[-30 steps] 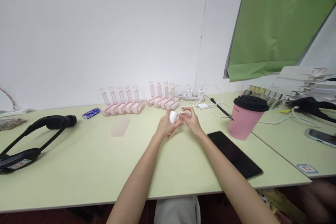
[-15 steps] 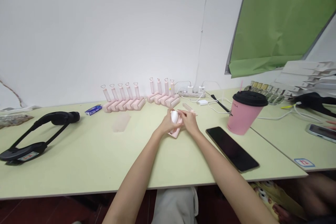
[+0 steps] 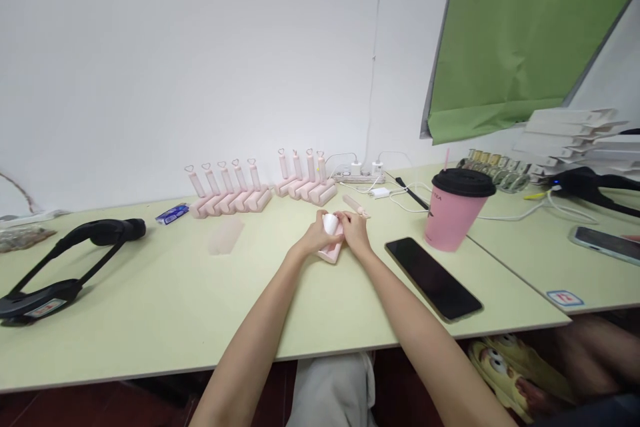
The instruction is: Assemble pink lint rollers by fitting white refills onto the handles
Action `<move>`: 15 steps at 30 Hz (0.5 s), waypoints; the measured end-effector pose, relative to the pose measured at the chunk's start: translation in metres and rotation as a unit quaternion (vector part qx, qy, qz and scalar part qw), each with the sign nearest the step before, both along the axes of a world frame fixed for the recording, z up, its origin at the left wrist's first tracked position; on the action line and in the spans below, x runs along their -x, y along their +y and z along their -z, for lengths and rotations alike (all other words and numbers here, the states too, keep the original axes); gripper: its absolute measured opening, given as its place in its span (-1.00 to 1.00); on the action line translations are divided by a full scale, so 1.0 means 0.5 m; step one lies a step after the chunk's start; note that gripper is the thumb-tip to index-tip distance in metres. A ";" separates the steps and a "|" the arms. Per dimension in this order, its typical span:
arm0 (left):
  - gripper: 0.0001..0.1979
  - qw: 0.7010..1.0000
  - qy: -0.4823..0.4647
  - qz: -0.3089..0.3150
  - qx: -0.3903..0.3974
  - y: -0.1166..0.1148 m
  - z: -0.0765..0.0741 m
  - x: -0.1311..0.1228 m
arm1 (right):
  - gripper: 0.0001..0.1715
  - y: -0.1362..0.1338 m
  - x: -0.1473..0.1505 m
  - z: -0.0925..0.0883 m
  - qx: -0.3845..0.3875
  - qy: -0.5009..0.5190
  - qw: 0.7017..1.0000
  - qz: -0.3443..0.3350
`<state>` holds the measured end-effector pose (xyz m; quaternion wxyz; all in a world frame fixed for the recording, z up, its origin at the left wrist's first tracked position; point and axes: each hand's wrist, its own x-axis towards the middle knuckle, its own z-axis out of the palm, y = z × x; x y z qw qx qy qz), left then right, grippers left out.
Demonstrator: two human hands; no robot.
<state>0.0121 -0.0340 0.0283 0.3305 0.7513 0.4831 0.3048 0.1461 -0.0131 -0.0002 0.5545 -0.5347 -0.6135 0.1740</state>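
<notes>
My left hand (image 3: 315, 237) is wrapped round a pink case (image 3: 331, 255) with a white roll (image 3: 330, 223) in it, low over the table. On its right side, my right hand (image 3: 353, 229) has its fingers closed at the case's upper edge; my fingers hide that spot. Just behind my right hand lies a loose pink stick (image 3: 354, 205). Pink cases with upright handles stand in two rows by the wall, a left row (image 3: 230, 202) and a right row (image 3: 306, 189). A thin pinkish sheet (image 3: 226, 237) lies to the left.
A black phone (image 3: 434, 278) and a pink cup (image 3: 456, 213) stand at the right. Behind are chargers (image 3: 379, 168) with white cables. At the left are a blue packet (image 3: 172, 213) and a black headset (image 3: 75, 280). Another person's fingers show at the far right.
The view has shifted slightly, moving the table items leftward in the picture. My right fingers have drawn in closer against the case, which stays in my left hand.
</notes>
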 end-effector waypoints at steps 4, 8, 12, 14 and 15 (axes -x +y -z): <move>-0.37 1.000 0.009 0.014 -0.019 -0.007 -0.002 -0.003 | -0.60 0.005 -0.005 0.009 0.010 -0.006 1.000 0.011; -0.32 0.998 -0.024 0.013 -0.051 -0.013 0.005 -0.010 | -0.58 0.009 -0.011 0.010 0.012 0.040 0.999 -0.026; -0.19 0.997 -0.065 0.008 -0.028 -0.008 0.012 -0.013 | -0.41 0.011 -0.013 0.001 0.037 0.149 0.983 -0.101; -0.30 0.995 -0.095 0.019 -0.017 -0.002 0.012 -0.011 | -0.34 0.008 -0.011 -0.004 0.044 0.179 0.974 -0.132; -0.37 0.994 -0.109 0.022 -0.019 0.001 0.012 -0.009 | -0.33 0.005 -0.009 -0.006 0.045 0.183 0.972 -0.141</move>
